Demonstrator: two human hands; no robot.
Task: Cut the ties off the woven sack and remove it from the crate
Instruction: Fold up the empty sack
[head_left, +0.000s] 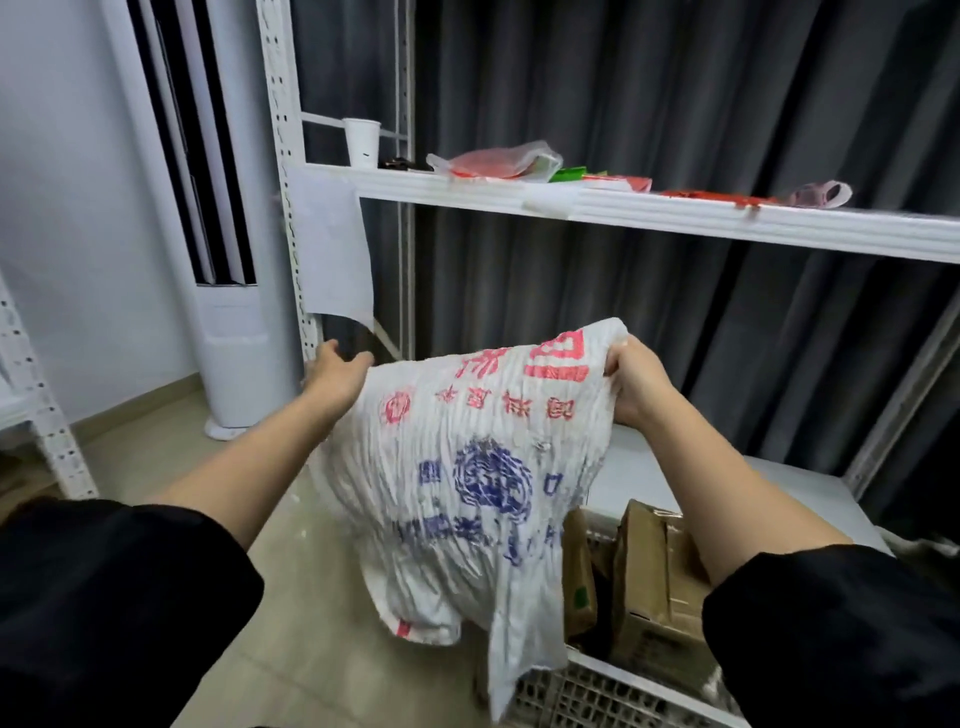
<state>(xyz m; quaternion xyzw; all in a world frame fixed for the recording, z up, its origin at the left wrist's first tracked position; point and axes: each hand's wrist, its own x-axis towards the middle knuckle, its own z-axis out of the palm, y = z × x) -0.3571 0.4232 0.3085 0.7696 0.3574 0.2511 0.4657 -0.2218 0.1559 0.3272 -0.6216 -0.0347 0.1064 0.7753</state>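
1. Above the floor (322, 623), beside white shelving (675, 218), a woven sack (467, 467) printed in red and blue was held aloft, its lower end hanging over a white crate (587, 691).
2. Its top right corner was gripped by the curled fingers of the right hand (636, 382).
3. The left hand (337, 371) was seen at the sack's upper left edge, fingers loosely extended; a grip could not be confirmed.
4. Brown cardboard boxes (644, 582) were visible inside the crate.
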